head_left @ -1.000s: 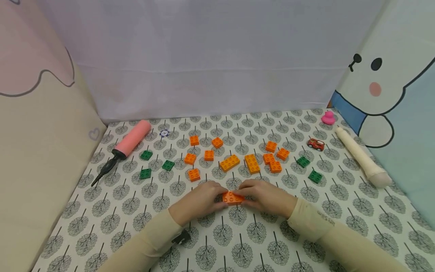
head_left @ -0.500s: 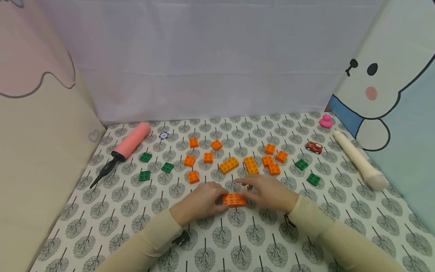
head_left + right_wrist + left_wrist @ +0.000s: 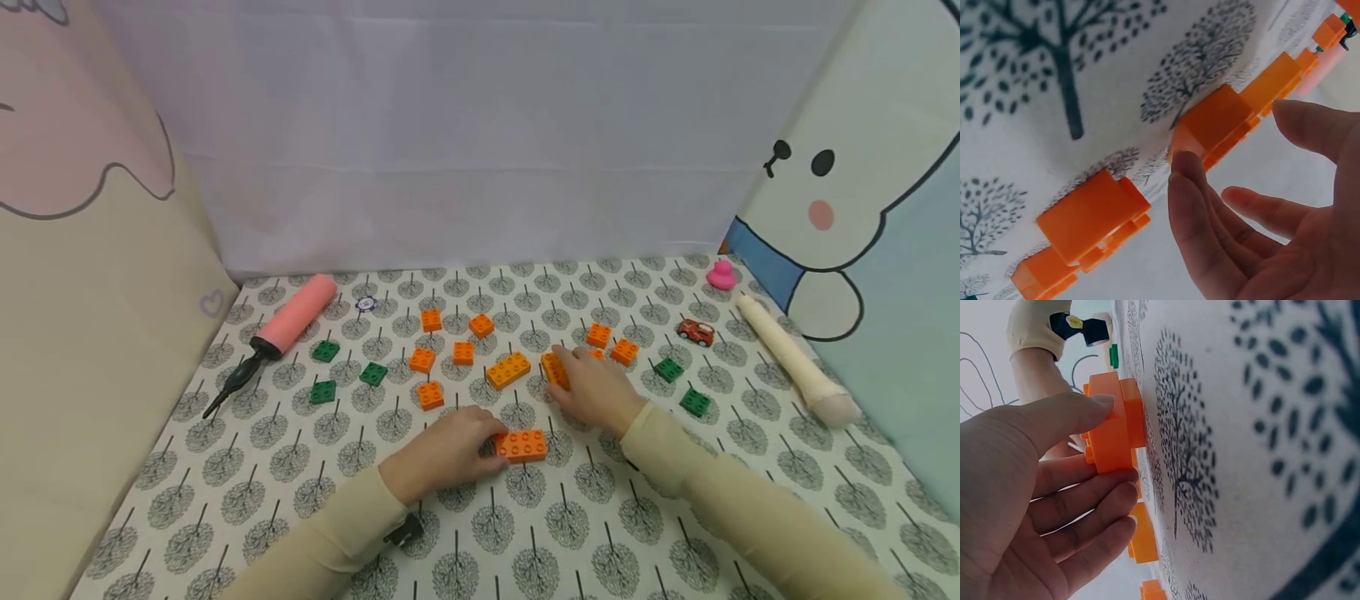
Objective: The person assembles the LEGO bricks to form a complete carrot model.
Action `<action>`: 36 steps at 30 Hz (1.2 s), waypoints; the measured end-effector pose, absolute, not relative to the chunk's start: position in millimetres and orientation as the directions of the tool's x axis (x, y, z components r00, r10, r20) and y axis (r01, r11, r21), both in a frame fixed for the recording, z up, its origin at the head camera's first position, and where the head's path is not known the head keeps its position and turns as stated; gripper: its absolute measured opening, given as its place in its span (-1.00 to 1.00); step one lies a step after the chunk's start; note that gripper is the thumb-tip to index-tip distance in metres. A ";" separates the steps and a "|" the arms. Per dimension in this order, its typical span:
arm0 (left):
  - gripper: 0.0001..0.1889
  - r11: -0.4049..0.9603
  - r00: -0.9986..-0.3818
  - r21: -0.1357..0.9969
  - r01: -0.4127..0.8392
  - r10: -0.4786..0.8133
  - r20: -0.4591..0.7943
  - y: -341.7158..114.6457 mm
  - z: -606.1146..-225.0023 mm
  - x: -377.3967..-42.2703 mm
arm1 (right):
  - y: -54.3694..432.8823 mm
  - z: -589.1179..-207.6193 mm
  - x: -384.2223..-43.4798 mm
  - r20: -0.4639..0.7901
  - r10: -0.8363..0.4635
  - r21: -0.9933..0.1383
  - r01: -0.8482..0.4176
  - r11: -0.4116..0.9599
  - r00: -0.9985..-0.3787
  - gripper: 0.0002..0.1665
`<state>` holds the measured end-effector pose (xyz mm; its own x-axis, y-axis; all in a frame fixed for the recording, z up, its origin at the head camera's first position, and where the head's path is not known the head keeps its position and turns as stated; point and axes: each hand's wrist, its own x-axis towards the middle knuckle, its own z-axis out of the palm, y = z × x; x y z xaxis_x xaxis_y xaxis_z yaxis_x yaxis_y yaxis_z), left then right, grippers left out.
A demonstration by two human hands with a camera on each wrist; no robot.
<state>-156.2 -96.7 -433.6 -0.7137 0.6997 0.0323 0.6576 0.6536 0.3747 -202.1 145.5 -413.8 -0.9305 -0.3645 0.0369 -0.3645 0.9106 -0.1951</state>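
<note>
Tree-patterned cloth point(image 3: 592, 533), left hand point(image 3: 452, 447) pinching orange brick point(image 3: 525, 447) by its left end, right hand point(image 3: 596, 390), fingers parted, at amber brick point(image 3: 552, 369)

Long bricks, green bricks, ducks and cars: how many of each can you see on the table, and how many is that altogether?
Long bricks: 3 (one partly behind the right hand)
Green bricks: 5
Duck: 1
Car: 1
Total: 10

Bricks point(image 3: 521, 446) are orange or green, the white cloth point(image 3: 600, 542) tree-patterned.
</note>
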 end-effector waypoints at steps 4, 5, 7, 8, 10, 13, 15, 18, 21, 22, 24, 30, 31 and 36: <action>-0.57 0.658 -0.714 0.368 0.657 0.699 0.024 -96.3 -433.8 -155.7 | 144.8 -415.9 -207.1 -0.001 -0.349 -0.182 -0.343 0.921 -0.937 -0.25; -0.57 0.659 -0.715 0.366 0.657 0.699 0.022 -96.3 -433.8 -156.0 | 144.8 -416.3 -208.4 -0.009 -0.346 -0.185 -0.338 0.923 -0.938 -0.25; -0.57 0.661 -0.715 0.363 0.657 0.699 0.021 -96.1 -433.5 -156.4 | 144.8 -417.6 -211.1 -0.018 -0.344 -0.199 -0.334 0.921 -0.939 -0.27; -0.57 0.662 -0.715 0.361 0.657 0.699 0.020 -95.9 -433.6 -156.7 | 145.1 -418.0 -211.9 -0.022 -0.343 -0.211 -0.331 0.920 -0.939 -0.28; -0.57 0.662 -0.714 0.357 0.659 0.700 0.019 -95.5 -433.9 -157.2 | 145.8 -418.7 -213.4 -0.028 -0.343 -0.237 -0.327 0.915 -0.939 -0.30; -0.57 0.660 -0.712 0.356 0.661 0.702 0.022 -95.2 -434.1 -157.6 | 148.0 -419.4 -215.0 -0.029 -0.348 -0.267 -0.328 0.906 -0.937 -0.31; -0.58 0.655 -0.709 0.355 0.667 0.705 0.029 -95.0 -434.5 -157.9 | 150.8 -419.2 -214.4 -0.041 -0.340 -0.297 -0.314 0.902 -0.939 -0.31; -0.58 0.651 -0.705 0.352 0.673 0.709 0.037 -94.5 -435.1 -157.9 | 158.2 -419.1 -210.5 -0.035 -0.335 -0.310 -0.309 0.899 -0.941 -0.32; -0.59 0.649 -0.703 0.351 0.675 0.710 0.039 -93.9 -435.7 -157.9 | 168.3 -418.0 -201.4 0.006 -0.347 -0.329 -0.330 0.885 -0.938 -0.34; -0.59 0.651 -0.703 0.349 0.674 0.710 0.036 -93.5 -435.3 -157.8 | 172.4 -417.4 -197.6 0.029 -0.359 -0.324 -0.349 0.879 -0.933 -0.36; -0.58 0.654 -0.706 0.351 0.670 0.708 0.027 -92.4 -434.6 -157.7 | 180.1 -416.0 -189.5 0.073 -0.391 -0.329 -0.392 0.859 -0.918 -0.39; -0.55 0.669 -0.716 0.357 0.652 0.698 -0.001 -88.9 -431.5 -156.7 | 196.1 -414.4 -164.8 0.156 -0.545 -0.328 -0.563 0.758 -0.824 -0.45; -0.55 0.671 -0.718 0.357 0.650 0.696 -0.003 -88.4 -431.2 -156.5 | 197.3 -415.2 -161.3 0.174 -0.571 -0.323 -0.595 0.736 -0.802 -0.45; -0.54 0.670 -0.718 0.357 0.651 0.696 0.003 -87.1 -431.0 -155.9 | 198.0 -422.9 -152.9 0.260 -0.687 -0.292 -0.733 0.614 -0.679 -0.41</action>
<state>-155.9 -87.1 -431.0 -0.7183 0.6957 0.0035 0.6507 0.6700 0.3572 -152.9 198.0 -422.9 -0.6790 -0.6866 0.2598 -0.7330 0.6143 -0.2922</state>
